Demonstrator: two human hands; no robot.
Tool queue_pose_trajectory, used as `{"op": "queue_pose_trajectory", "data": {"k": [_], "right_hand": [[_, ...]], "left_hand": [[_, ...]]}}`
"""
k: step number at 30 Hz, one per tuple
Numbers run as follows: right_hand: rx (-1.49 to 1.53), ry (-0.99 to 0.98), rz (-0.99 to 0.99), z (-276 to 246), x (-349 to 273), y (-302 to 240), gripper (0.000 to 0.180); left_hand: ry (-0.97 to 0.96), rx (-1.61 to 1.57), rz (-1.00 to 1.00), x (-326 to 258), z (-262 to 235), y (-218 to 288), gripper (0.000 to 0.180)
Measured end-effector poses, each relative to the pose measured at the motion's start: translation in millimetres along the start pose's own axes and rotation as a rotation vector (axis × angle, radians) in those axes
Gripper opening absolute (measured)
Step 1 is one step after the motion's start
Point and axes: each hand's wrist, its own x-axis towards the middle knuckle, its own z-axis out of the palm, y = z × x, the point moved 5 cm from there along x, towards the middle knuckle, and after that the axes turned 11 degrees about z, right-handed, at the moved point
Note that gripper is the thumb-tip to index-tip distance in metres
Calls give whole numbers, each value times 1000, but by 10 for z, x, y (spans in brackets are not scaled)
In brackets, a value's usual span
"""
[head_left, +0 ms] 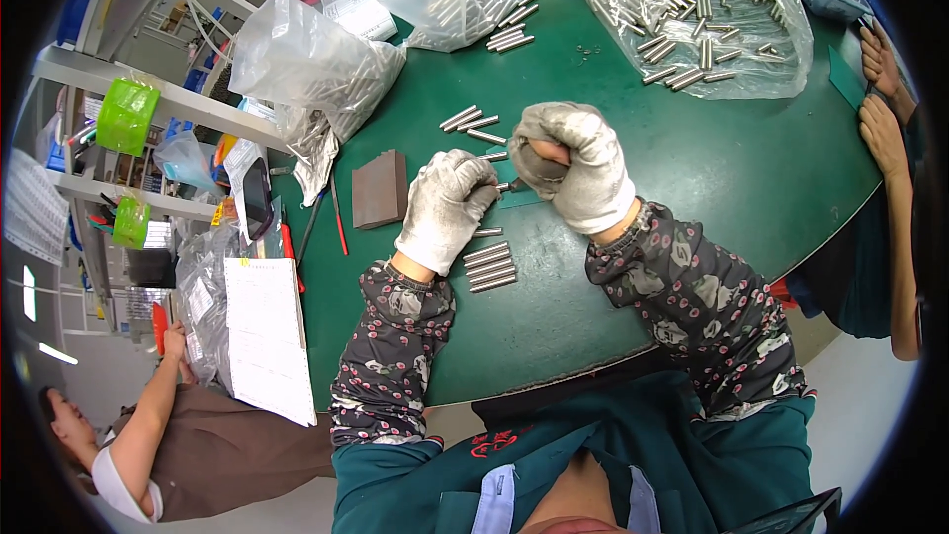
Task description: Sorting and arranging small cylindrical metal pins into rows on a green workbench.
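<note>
My left hand [442, 206], in a whitish work glove, is closed in a pinch on a short metal pin [502, 187] that points right. Close beside it my right hand [583, 170], gloved with the thumb tip bare, is curled into a fist. A small dark tip shows below its fingers by the pin's end; the rest is hidden in the glove. Under the hands lies a flat green piece [521, 198]. A neat row of steel pins [490, 267] lies just below my left hand, and several loose pins [463, 119] lie above it. Left of that hand sits a brown block [379, 190].
Clear bags of pins [341, 79] stand at the far left; an opened plastic bag [761, 74] with many pins spreads at the far right. Papers [265, 336] and a red pen [339, 216] lie left. Another person's hands [883, 133] rest at the right edge; another person [227, 445] is at lower left.
</note>
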Motion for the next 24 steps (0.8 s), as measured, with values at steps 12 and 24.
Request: {"op": "queue_pose_trajectory", "data": {"k": [12,24], "right_hand": [[-62,-40,-11,58,-9,-34,37],[-235,-98,-39,255,124,-25,35]], "left_hand": [[11,-41,8,6,17,-9,14],[29,-42,21,5,21,-37,14]]}}
